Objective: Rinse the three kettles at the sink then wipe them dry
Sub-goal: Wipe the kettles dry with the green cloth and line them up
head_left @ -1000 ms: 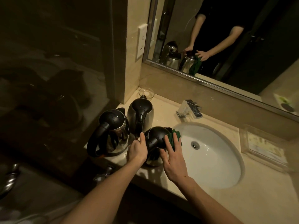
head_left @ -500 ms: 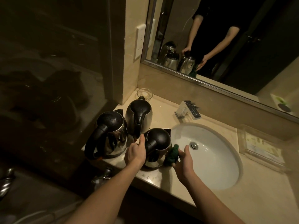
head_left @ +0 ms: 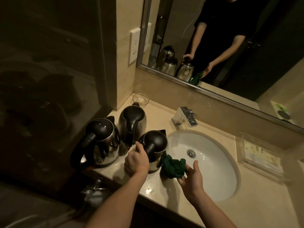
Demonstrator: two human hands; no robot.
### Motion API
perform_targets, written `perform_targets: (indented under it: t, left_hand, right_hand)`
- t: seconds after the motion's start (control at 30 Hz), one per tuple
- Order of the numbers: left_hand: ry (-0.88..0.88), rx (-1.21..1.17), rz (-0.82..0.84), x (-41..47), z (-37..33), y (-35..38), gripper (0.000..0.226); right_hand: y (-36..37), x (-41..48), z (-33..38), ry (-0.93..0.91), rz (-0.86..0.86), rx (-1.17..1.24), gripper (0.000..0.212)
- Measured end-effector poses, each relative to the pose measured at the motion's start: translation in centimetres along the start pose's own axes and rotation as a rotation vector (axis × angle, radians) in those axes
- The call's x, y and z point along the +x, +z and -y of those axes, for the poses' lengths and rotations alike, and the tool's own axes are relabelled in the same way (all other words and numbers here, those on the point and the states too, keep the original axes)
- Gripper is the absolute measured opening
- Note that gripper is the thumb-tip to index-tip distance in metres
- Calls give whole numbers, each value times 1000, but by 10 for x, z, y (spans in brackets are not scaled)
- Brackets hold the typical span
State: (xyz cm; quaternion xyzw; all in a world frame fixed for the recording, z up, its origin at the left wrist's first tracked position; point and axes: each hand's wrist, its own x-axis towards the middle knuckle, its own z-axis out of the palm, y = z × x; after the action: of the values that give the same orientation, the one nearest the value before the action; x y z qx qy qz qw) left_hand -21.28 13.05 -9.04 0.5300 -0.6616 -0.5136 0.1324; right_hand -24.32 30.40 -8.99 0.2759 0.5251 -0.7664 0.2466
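Note:
Three steel kettles with black lids and handles stand on the counter left of the white sink. The left kettle is the largest, the rear kettle stands behind it. My left hand grips the handle of the nearest kettle, which stands at the basin's edge. My right hand holds a crumpled dark green cloth against the lower right side of that kettle, fingers loosely curled round it.
A chrome tap stands behind the basin. A small glass dish sits in the back corner. A clear tray lies on the counter at the right. A mirror hangs above, a wall socket to its left.
My right hand has come off the kettle's lid with the cloth and dropped to its lower right side. My left hand has stayed on the handle.

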Motion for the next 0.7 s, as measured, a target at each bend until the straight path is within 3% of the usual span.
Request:
perform_targets:
  t: [0.23, 0.33, 0.5, 0.7]
  left_hand:
    - [-36, -46, -84, -3, -31, 40, 52]
    - [-58, -12, -117, 2, -45, 63, 68]
    - [-87, -65, -156, 18, -74, 93, 69]
    - [-67, -57, -222, 44, -95, 120, 71]
  right_hand:
    - [0, 12, 10, 67, 0, -64, 65]
    - [4, 19, 13, 132, 36, -137, 67]
    - [10, 36, 19, 214, 46, -169, 66]
    - [17, 51, 30, 247, 93, -137, 56]
